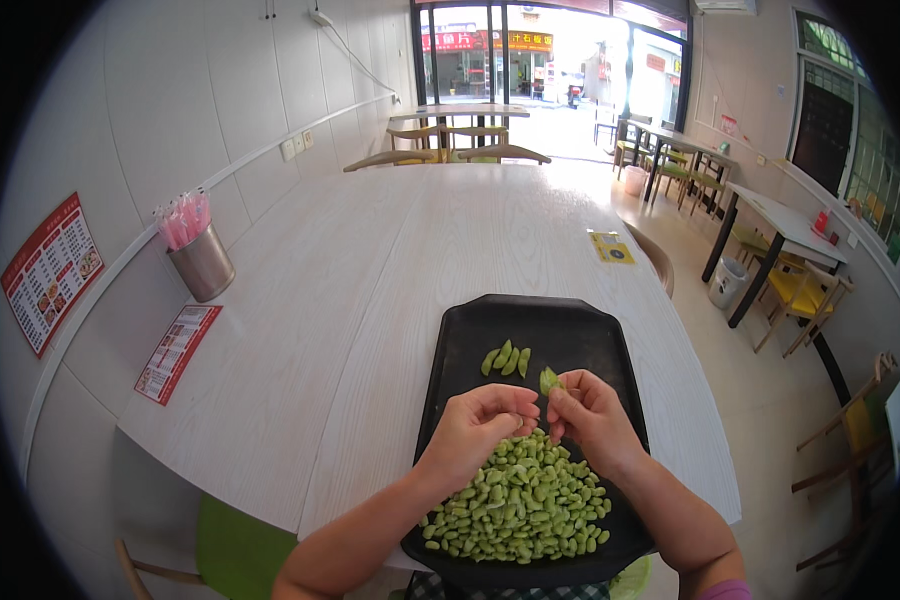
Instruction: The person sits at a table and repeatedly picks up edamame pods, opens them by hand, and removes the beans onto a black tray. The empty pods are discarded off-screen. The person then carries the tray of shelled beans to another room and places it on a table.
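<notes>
A black plastic tray [532, 319] lies near the table's front edge, with a large heap of shelled green soybeans [525, 502] in its near half. Several unshelled edamame pods [508, 360] rest side by side farther up the tray. Above the heap, my right hand [594, 420] pinches a green pod [549, 380] between thumb and fingers; the pod looks split or flattened. My left hand [476, 427] hovers just left of it, thumb close to its curled fingers. Whether anything sits between those left fingertips is too small to tell.
The tray stands on a pale wood-grain table [307, 322]. By the left wall are a metal cup [204, 262] of pink-wrapped utensils and a printed menu card [178, 354]. A yellow card [611, 247] lies at right. A green chair seat [247, 547] is below left.
</notes>
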A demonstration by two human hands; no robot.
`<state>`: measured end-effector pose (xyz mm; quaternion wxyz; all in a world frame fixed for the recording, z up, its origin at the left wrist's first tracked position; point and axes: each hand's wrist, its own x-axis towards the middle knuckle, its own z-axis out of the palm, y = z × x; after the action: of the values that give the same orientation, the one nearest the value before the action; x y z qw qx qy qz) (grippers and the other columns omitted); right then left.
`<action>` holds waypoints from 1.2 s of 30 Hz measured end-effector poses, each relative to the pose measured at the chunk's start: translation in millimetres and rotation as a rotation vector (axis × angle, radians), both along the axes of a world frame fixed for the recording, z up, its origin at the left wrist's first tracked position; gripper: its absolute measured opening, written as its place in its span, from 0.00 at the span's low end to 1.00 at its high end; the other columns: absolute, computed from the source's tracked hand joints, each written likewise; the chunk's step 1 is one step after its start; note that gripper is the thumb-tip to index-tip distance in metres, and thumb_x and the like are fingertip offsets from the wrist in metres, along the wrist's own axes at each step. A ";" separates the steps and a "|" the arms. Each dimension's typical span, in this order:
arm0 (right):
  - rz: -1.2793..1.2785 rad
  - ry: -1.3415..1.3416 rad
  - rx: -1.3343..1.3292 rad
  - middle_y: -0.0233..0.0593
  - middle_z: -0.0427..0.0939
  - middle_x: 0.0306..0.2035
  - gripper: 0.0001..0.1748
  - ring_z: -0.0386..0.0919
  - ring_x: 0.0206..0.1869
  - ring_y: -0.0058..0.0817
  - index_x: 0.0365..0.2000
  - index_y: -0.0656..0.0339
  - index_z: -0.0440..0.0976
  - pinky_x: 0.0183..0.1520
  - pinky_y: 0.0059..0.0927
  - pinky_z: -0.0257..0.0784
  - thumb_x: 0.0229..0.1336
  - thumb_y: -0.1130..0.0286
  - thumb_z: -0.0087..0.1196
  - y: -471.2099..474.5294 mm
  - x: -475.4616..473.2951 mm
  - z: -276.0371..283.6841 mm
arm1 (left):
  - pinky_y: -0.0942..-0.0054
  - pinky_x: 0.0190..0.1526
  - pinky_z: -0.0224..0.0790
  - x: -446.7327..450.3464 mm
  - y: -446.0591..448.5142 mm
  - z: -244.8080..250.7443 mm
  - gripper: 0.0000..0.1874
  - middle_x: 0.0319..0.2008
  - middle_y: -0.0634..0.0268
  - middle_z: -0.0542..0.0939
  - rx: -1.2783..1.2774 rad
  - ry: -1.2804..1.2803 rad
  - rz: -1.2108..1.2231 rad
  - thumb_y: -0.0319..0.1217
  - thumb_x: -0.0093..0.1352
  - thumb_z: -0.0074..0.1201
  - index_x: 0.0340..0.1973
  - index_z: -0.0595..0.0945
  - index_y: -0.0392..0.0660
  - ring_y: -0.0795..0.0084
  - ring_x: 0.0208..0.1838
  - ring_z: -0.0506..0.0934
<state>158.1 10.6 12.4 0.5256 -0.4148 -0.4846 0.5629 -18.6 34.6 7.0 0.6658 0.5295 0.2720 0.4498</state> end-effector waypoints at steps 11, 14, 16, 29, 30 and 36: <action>-0.100 0.016 0.006 0.26 0.70 0.19 0.16 0.67 0.18 0.14 0.35 0.67 0.76 0.23 0.16 0.65 0.62 0.61 0.50 5.1 35.7 11.8 | 0.77 0.36 0.70 -1.6 7.3 1.4 0.16 0.24 0.60 0.79 0.009 0.085 -0.173 0.35 0.71 0.42 0.30 0.79 0.36 0.74 0.28 0.77; -0.434 -0.079 0.253 0.25 0.68 0.19 0.19 0.64 0.17 0.11 0.35 0.69 0.75 0.20 0.14 0.62 0.64 0.60 0.46 -26.7 65.9 32.0 | 0.75 0.35 0.70 -5.3 7.8 0.6 0.19 0.23 0.58 0.79 0.008 0.088 -0.113 0.37 0.72 0.39 0.29 0.79 0.35 0.72 0.28 0.78; -0.670 -0.110 0.472 0.24 0.65 0.19 0.19 0.60 0.17 0.08 0.37 0.66 0.75 0.20 0.12 0.59 0.66 0.60 0.44 -52.4 109.8 27.7 | 0.75 0.35 0.70 -4.1 8.0 -0.3 0.21 0.23 0.58 0.79 -0.006 0.067 -0.084 0.39 0.73 0.37 0.28 0.79 0.36 0.72 0.28 0.78; -1.343 -0.396 -0.199 0.26 0.69 0.20 0.07 0.62 0.19 0.11 0.27 0.60 0.71 0.18 0.15 0.58 0.59 0.68 0.53 -242.2 198.3 -222.6 | 0.74 0.34 0.66 -19.3 23.7 -1.6 0.18 0.21 0.63 0.73 -0.041 -0.279 0.102 0.37 0.73 0.38 0.27 0.76 0.39 0.73 0.26 0.72; -1.312 -0.411 -0.261 0.27 0.69 0.20 0.08 0.63 0.19 0.11 0.27 0.61 0.71 0.18 0.16 0.58 0.58 0.68 0.54 -241.6 184.0 -229.7 | 0.74 0.34 0.65 -20.6 26.0 -0.7 0.18 0.21 0.63 0.73 -0.045 -0.284 0.097 0.37 0.73 0.39 0.26 0.76 0.39 0.73 0.26 0.72; -1.205 -0.712 -0.604 0.36 0.77 0.23 0.17 0.73 0.27 0.28 0.23 0.64 0.77 0.35 0.31 0.68 0.58 0.61 0.50 -258.5 200.5 -304.6 | 0.74 0.28 0.63 -24.5 40.5 -12.5 0.17 0.20 0.65 0.73 -0.117 -0.356 0.175 0.36 0.72 0.41 0.26 0.76 0.40 0.73 0.24 0.71</action>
<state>358.6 -247.9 -292.3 0.4177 -0.8899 -0.1397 0.1188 -43.1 75.1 -5.5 0.6914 0.3763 0.2207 0.5759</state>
